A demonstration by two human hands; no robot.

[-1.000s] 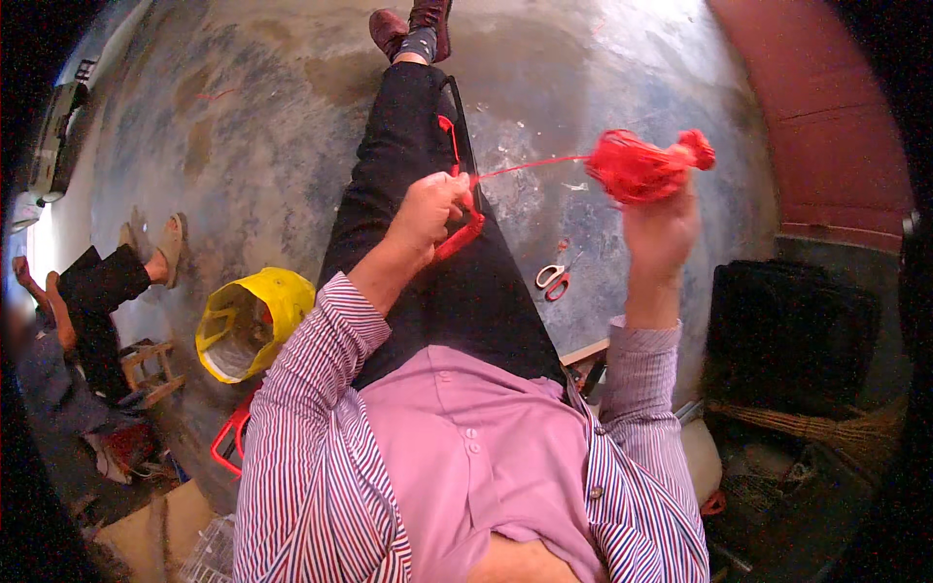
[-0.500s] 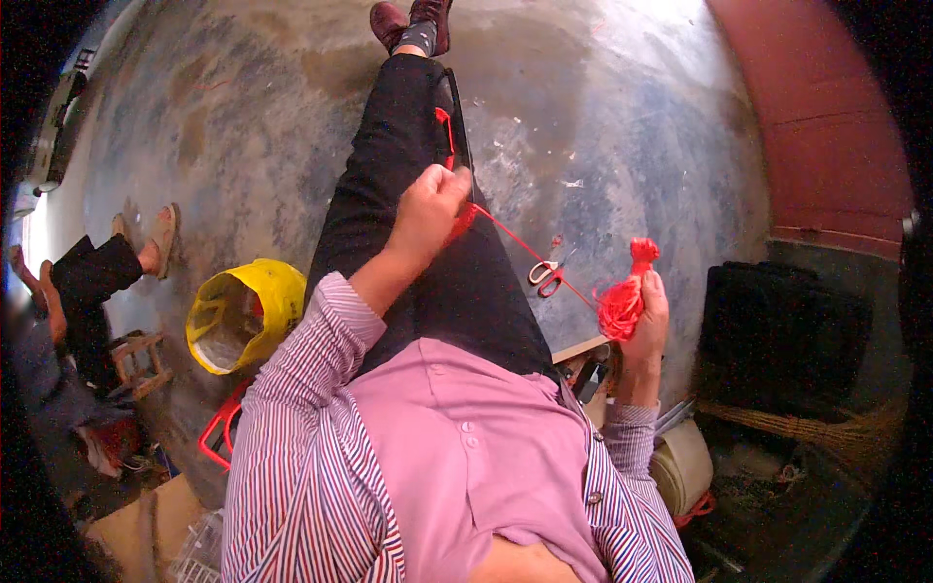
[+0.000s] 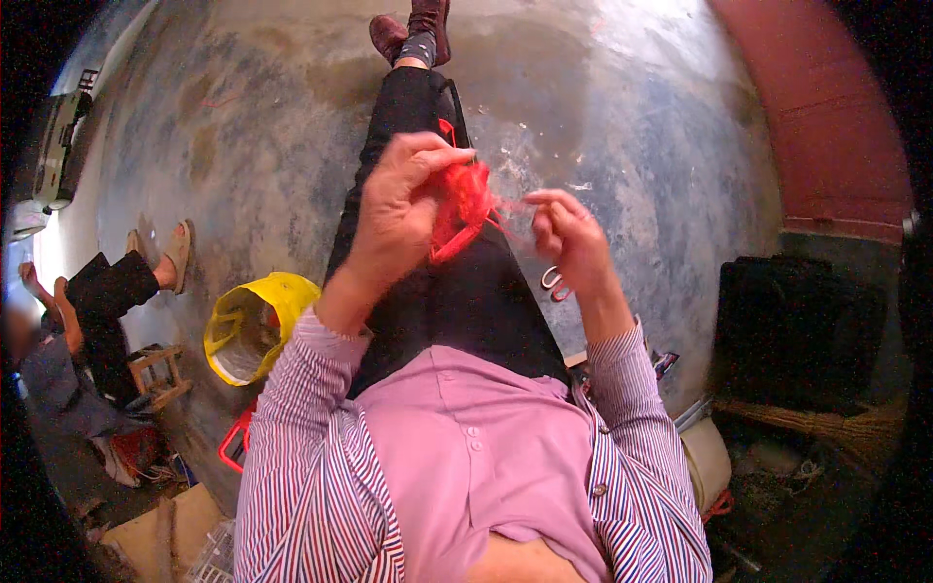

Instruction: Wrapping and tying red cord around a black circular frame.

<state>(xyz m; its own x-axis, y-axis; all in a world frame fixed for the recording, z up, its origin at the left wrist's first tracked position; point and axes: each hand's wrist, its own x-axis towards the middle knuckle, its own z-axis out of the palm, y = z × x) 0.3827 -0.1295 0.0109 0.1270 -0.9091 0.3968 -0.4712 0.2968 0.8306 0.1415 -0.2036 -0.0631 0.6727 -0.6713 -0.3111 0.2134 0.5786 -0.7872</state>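
Note:
My left hand (image 3: 398,194) is above my black-trousered legs, its fingers closed on a bundle of red cord (image 3: 465,209). Part of the bundle hangs below the fingers in a loop, blurred by motion. To its right is my right hand (image 3: 573,233), its fingers curled and pressed together, level with the bundle. Thin blurred red strands stretch from the bundle toward those fingertips. A red strand (image 3: 446,128) also shows over my leg beyond the left hand. Partly behind my right hand, scissors (image 3: 554,283) lie on the floor, only their handles showing.
A yellow bucket-like container (image 3: 258,325) stands left of my legs, near a red-framed item (image 3: 233,442). Farther left another person (image 3: 87,321) sits by a small wooden stool (image 3: 160,374). On the right are a black case (image 3: 797,330) and a straw broom (image 3: 792,418).
My right hand has come up and left toward my left hand. The red skein it held no longer shows there; a larger red bundle now shows at my left hand.

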